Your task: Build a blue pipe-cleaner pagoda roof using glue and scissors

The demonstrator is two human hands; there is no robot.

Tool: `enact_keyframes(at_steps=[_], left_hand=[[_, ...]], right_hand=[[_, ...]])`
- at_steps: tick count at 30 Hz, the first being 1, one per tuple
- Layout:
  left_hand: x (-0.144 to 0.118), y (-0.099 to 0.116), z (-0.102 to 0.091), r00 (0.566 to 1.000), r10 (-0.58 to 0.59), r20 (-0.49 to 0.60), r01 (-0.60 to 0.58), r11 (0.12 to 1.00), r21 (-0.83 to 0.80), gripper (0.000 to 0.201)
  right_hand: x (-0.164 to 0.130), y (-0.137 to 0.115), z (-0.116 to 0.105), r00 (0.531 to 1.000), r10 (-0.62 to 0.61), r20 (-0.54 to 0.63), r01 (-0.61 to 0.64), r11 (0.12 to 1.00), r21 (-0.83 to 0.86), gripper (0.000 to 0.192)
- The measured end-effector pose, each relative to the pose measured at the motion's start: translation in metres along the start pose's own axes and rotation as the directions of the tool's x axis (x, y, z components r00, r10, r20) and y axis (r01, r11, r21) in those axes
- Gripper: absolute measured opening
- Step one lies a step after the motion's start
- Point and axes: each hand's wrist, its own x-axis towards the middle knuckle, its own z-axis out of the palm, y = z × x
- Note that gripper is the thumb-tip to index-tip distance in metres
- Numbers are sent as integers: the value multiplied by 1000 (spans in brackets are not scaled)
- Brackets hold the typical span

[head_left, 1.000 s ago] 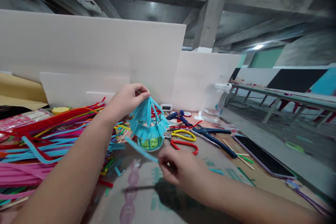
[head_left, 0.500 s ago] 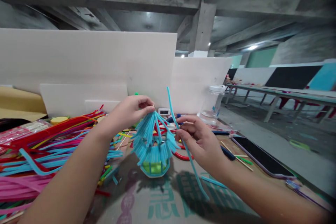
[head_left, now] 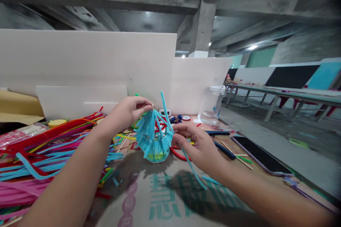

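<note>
My left hand (head_left: 135,110) pinches the tip of a small stick at the peak of a blue pipe-cleaner model (head_left: 155,138). The model is shaped like a tiered roof, with a pale green base and some red showing inside. Between the thumb and fingers of my right hand (head_left: 193,142) is a long blue pipe cleaner (head_left: 192,170). Its upper end slants up beside the model's right side, and its lower end hangs toward the cardboard. Whether it touches the model I cannot tell.
Piles of coloured pipe cleaners (head_left: 53,152) lie at left. To the right are a phone (head_left: 261,154), thin sticks (head_left: 239,158) and dark-handled pliers (head_left: 225,149). Behind stand a clear plastic jar (head_left: 211,104) and white boards (head_left: 106,60). Printed cardboard (head_left: 138,198) covers the table.
My right hand has brought the blue pipe cleaner left, close against the model. The model has tilted, so less of its green base shows. My left hand keeps its pinch at the top.
</note>
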Motion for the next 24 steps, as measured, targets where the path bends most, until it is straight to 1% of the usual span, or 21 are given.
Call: enact_keyframes(at_steps=[5,6,8,10,11,12,14,16,18,21,24], left_hand=[[1,-3,5,1000,8,4,-8,999,-52,40],[1,-3,5,1000,6,-18,-7,998,-57,42],[0,0,3,995,-4,-103,-3,997,-73,45],[-2,4,-2,981,-5,-194,-15,995,-103,48],[-3,6,-4,976,-1,-217,-27,992,-125,50],[-4,7,-7,977,6,-212,-39,987,-154,51],[-5,9,-10,988,11,-153,-46,973,-228,52],[-6,8,-11,997,-7,-75,-15,953,-302,49],[-7,7,-10,999,-37,-23,27,940,-340,43],[-8,10,-9,999,-41,-17,33,942,-334,36],[-9,22,-7,998,20,-62,-38,951,-307,32]], right_hand=[[0,3,1,1000,18,21,-18,1000,-1,19],[0,3,1,1000,22,22,-22,1000,0,19],[1,2,1,1000,23,14,-23,1000,-8,18],[0,0,2,999,28,17,-28,999,-24,16],[0,-1,2,999,34,27,-34,999,-24,16],[0,-3,3,998,43,43,-42,999,-18,15],[-2,-6,4,995,64,79,-64,998,1,14],[-3,-8,6,992,78,102,-80,997,9,13],[-5,-10,6,990,83,116,-84,996,4,11],[-5,-10,6,988,86,128,-87,996,3,11],[1,-10,6,989,86,117,-90,995,32,14]])
